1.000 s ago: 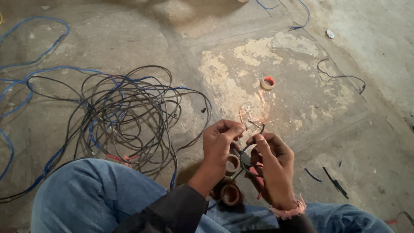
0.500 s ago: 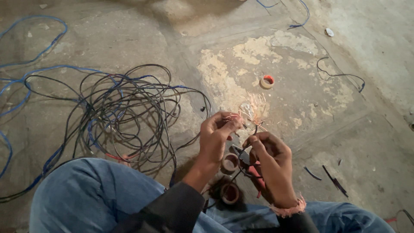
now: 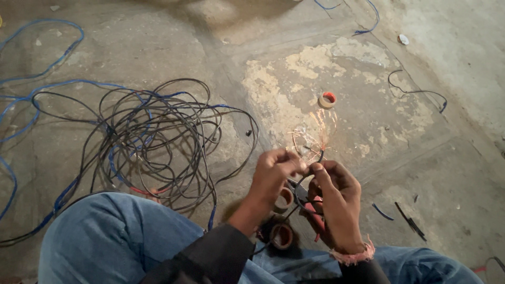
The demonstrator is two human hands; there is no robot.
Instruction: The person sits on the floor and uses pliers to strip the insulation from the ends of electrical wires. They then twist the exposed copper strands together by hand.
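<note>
My left hand [image 3: 274, 176] and my right hand [image 3: 336, 200] meet low in the middle of the view, above my jeans-clad knees. Both pinch the end of a black cable [image 3: 314, 160] whose bared copper strands [image 3: 311, 132] fan out upward. My right hand also holds red-handled pliers [image 3: 310, 206] in the palm. Two brown tape rolls [image 3: 284, 199] [image 3: 281, 235] lie on the floor just under my hands.
A tangled pile of black and blue wire [image 3: 152, 142] spreads over the concrete floor to the left. A small tape roll [image 3: 327, 99] lies ahead. Loose wire scraps [image 3: 410, 221] and a curled black wire [image 3: 415, 90] lie to the right.
My left hand has shifted slightly along the stripped end and the copper strands have spread further apart. My right hand holds its place.
</note>
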